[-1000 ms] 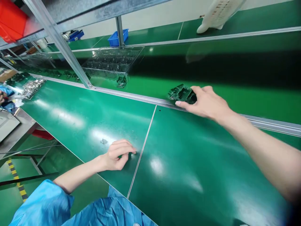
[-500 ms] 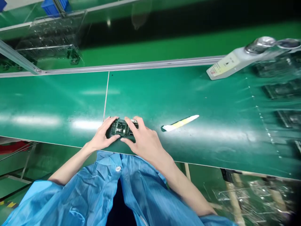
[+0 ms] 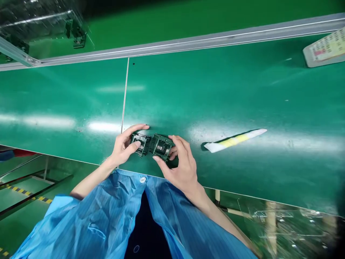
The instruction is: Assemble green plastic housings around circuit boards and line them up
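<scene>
Close to the bench's front edge, two small dark green circuit board assemblies lie side by side, touching or nearly so. My left hand (image 3: 122, 145) grips the left circuit board assembly (image 3: 143, 148), thumb pressed on top and index finger stretched beyond its far edge. Around the right circuit board assembly (image 3: 161, 147) my right hand (image 3: 183, 162) is closed, with the thumb at the near edge and fingers at the far right side. Whether the two assemblies are joined I cannot tell. A white tool with a yellow band (image 3: 234, 141) rests to the right of my right hand.
The green bench (image 3: 215, 90) has a metal rail (image 3: 188, 45) along its back. A white labelled bottle (image 3: 327, 50) stands at the far right. Behind the rail at left is a clear plastic tray (image 3: 40, 19) with a circuit board part (image 3: 78, 37). Clear trays (image 3: 296, 230) sit below the bench.
The right hand has shifted right along the boards, and two assemblies now show between my hands. My left thumb has moved onto the left one. The view has tilted down and come closer.
</scene>
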Action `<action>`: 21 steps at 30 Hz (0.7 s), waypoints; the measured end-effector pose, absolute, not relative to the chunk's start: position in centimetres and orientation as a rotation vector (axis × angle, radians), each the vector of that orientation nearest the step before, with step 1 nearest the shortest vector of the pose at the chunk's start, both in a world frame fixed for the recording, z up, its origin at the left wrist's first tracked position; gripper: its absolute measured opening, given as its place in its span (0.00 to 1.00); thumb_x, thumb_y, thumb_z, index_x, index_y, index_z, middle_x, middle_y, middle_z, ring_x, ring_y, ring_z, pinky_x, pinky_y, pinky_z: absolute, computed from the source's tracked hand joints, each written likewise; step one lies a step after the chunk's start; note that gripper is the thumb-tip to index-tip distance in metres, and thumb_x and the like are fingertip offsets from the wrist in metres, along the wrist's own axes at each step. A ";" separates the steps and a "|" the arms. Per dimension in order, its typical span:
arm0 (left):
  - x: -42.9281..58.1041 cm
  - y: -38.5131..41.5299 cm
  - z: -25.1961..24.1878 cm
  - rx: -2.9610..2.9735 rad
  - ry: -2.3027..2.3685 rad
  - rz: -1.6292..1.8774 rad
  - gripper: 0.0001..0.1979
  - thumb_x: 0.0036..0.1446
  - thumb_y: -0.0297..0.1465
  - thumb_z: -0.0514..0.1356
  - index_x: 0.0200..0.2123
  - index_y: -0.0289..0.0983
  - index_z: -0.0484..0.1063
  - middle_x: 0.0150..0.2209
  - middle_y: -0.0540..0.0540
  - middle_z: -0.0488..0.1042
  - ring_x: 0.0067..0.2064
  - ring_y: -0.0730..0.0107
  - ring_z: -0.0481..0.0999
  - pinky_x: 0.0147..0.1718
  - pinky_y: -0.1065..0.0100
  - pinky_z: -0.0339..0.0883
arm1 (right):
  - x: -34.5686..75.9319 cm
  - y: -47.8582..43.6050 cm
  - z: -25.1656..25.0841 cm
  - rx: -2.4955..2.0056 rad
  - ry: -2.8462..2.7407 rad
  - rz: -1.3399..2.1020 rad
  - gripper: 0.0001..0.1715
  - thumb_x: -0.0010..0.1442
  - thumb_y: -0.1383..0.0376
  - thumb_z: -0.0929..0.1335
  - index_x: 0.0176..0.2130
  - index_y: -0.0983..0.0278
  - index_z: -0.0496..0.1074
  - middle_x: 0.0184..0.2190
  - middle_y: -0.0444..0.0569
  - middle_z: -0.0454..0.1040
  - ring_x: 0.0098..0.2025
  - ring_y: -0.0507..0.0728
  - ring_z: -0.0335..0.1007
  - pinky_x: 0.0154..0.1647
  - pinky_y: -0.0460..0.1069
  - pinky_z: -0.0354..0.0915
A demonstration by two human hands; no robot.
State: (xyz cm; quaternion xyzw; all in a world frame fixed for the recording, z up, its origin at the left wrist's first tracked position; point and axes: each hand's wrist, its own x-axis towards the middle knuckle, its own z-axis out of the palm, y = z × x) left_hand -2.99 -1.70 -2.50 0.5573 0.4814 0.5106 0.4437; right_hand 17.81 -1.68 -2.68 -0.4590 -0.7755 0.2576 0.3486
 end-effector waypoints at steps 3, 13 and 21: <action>-2.2 -1.3 -2.0 1.338 1.188 1.309 0.14 0.60 0.36 0.63 0.49 0.41 0.76 0.47 0.44 0.81 0.55 0.58 0.77 0.62 0.52 0.63 | 17.9 -1.6 -2.4 -1.196 -2.002 0.712 0.43 0.62 0.59 0.70 0.68 0.55 0.48 0.53 0.59 0.70 0.29 0.54 0.71 0.24 0.51 0.74; -1.9 -1.0 -0.8 1.223 1.221 1.282 0.04 0.58 0.32 0.65 0.37 0.39 0.77 0.36 0.47 0.82 0.46 0.61 0.80 0.60 0.49 0.63 | 17.7 -1.3 -1.9 -1.171 -1.996 0.757 0.41 0.61 0.60 0.70 0.67 0.57 0.51 0.52 0.59 0.70 0.30 0.53 0.70 0.23 0.50 0.72; -1.8 -1.0 -0.6 1.218 1.255 1.274 0.05 0.57 0.33 0.66 0.36 0.40 0.77 0.36 0.47 0.82 0.45 0.61 0.81 0.60 0.47 0.64 | 17.5 -1.0 -2.1 -1.201 -2.008 0.745 0.41 0.62 0.59 0.70 0.67 0.56 0.49 0.52 0.60 0.70 0.34 0.57 0.72 0.23 0.50 0.72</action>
